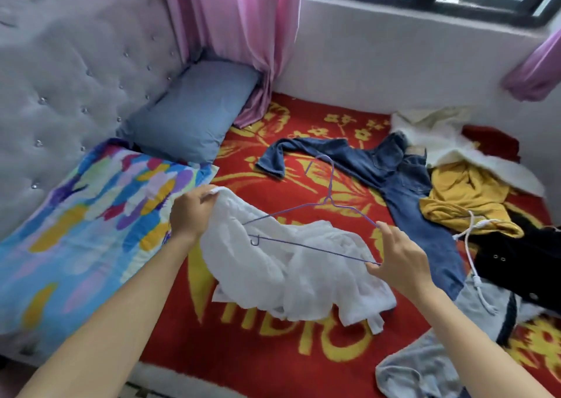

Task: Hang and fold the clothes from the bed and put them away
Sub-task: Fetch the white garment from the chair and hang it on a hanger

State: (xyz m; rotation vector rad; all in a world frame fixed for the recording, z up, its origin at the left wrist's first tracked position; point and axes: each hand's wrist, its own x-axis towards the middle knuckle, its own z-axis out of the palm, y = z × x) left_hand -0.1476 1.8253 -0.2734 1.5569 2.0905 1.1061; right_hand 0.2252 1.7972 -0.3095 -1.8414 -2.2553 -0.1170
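While in left hand, white garment beneath hanger in right hand.

Entry: one inscription found. Large yellow block lettering stands on the red blanket, in a row across its near part. The white garment covers the tops of the letters and the remaining strokes are blurred, so no word is legible. No other label, brand or number is readable.

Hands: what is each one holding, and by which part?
Left hand grips the white garment by its edge; right hand pinches the purple hanger at its corner.
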